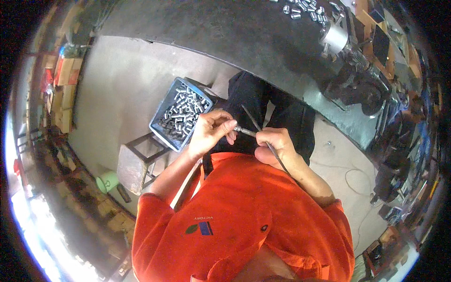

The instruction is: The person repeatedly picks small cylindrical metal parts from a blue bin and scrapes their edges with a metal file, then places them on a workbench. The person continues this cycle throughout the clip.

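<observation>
Metal piece [246,132], between left grip [211,130] and right grip [276,145]

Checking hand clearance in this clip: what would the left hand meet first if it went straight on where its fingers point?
The left hand would probably meet the right hand, just past the slim metal piece at its fingers; depth is hard to judge from this one view.

A slim silvery metal piece [246,132] spans the gap between left grip [213,129] and right grip [275,143], its ends covered. A thin dark rod [251,116] slants through the right grip, protruding both sides
</observation>
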A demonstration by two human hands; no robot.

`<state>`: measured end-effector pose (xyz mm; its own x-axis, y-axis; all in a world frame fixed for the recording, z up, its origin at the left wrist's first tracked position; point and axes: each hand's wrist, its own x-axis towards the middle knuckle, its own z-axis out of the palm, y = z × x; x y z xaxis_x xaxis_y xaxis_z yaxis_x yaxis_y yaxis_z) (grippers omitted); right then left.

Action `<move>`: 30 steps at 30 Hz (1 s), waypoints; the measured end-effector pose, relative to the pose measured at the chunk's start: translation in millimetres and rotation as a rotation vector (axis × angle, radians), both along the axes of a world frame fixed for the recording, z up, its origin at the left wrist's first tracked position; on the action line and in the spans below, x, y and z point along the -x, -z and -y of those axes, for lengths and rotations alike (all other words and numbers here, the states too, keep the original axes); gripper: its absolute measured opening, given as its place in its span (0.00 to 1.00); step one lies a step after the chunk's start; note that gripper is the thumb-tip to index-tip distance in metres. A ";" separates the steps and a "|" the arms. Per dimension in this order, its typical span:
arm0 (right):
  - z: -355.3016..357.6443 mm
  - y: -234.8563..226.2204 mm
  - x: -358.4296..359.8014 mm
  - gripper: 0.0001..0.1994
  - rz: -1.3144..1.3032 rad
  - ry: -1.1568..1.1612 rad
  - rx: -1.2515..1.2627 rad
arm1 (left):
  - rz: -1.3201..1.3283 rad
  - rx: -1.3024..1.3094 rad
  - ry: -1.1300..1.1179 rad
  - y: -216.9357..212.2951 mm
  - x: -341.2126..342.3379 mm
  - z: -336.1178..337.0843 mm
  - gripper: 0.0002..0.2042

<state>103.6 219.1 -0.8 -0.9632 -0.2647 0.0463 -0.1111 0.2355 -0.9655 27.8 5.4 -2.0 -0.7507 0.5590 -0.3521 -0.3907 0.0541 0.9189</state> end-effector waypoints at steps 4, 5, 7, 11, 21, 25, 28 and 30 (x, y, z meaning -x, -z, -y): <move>1.9 -1.2 -2.0 0.12 -0.047 0.033 -0.035 | -0.132 -0.038 0.083 -5.0 2.8 -2.8 0.05; 1.8 -2.1 -2.1 0.12 -0.059 0.043 -0.040 | -0.118 -0.069 0.070 -5.3 2.5 -3.8 0.06; 1.2 -3.8 -2.6 0.12 -0.051 0.052 -0.023 | -0.090 -0.130 0.041 -6.6 2.3 -5.9 0.07; 1.0 0.5 -2.8 0.12 -0.036 0.051 -0.013 | -0.063 -0.080 0.122 -7.1 4.4 -6.3 0.08; -9.3 -19.4 -7.8 0.16 -0.043 -0.028 0.159 | -0.935 0.586 -0.023 12.2 25.2 7.9 0.11; -1.0 -27.4 -10.0 0.15 -0.082 -0.109 0.158 | -1.016 0.632 0.025 20.8 22.0 7.7 0.13; 2.1 -28.6 -8.3 0.14 -0.064 -0.104 0.172 | -1.007 0.578 0.042 15.7 21.0 4.8 0.16; 3.2 -28.4 -7.0 0.13 -0.031 -0.105 0.196 | -1.034 0.537 0.056 16.8 21.1 5.6 0.17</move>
<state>110.6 215.9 27.6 -0.9282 -0.3462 0.1362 -0.1556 0.0288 -0.9874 6.6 -0.2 -18.9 -0.7971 0.5653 0.2121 0.5464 0.5259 0.6518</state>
